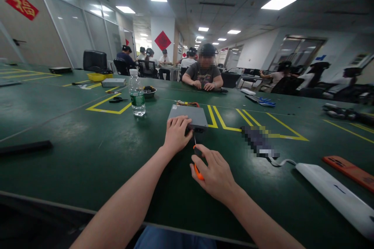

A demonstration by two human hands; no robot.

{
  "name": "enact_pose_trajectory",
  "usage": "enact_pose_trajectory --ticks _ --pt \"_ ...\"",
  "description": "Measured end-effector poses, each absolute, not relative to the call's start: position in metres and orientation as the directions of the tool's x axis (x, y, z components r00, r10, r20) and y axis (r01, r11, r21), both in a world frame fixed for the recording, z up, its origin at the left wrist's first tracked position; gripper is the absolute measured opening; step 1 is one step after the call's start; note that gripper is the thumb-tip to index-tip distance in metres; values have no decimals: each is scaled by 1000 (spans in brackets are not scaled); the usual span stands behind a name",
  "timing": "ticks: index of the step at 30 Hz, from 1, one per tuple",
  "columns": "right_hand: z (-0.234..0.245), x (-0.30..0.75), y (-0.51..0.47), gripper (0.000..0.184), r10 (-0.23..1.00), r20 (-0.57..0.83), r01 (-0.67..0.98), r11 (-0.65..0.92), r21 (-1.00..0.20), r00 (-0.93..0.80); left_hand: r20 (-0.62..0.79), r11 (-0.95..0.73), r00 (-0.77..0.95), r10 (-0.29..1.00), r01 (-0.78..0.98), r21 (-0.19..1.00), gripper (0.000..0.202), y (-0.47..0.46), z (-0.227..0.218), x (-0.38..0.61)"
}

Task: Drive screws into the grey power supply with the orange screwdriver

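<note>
A grey metal power supply unit (pixel 193 114) lies on the green table in front of me, with coloured wires (pixel 188 104) at its far side. My left hand (pixel 177 132) grips its near left corner, fingers bent over the top and thumb at the front face. In my right hand (pixel 214 169) is a screwdriver (pixel 199 171) with an orange and black handle. Its thin shaft points away from me, and the tip is at the front face of the unit, close to my left thumb. Whether the tip sits in a screw is too small to tell.
A water bottle (pixel 137 97) stands left of the unit, near a small bowl (pixel 149 92) and black scissors (pixel 118 100). To the right lie a white power bank (pixel 336 194) with a cable and an orange phone (pixel 350 169). A co-worker (pixel 204 72) sits opposite.
</note>
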State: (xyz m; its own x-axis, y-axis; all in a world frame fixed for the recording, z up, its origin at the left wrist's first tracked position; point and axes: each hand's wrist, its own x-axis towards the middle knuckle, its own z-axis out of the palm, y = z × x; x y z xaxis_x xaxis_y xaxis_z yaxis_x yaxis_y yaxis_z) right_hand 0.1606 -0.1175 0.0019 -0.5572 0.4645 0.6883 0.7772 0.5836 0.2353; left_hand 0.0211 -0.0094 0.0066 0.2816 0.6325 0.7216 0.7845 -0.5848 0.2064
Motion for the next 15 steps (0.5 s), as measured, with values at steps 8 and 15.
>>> enact_pose_trajectory --ticks 8,15 --pt "-1 154 -124 19 483 610 732 632 254 -628 710 -584 281 646 780 224 28 -10 8 20" --pt "5 143 -140 30 476 665 792 528 308 -575 712 -595 288 641 772 223 28 -10 7 20"
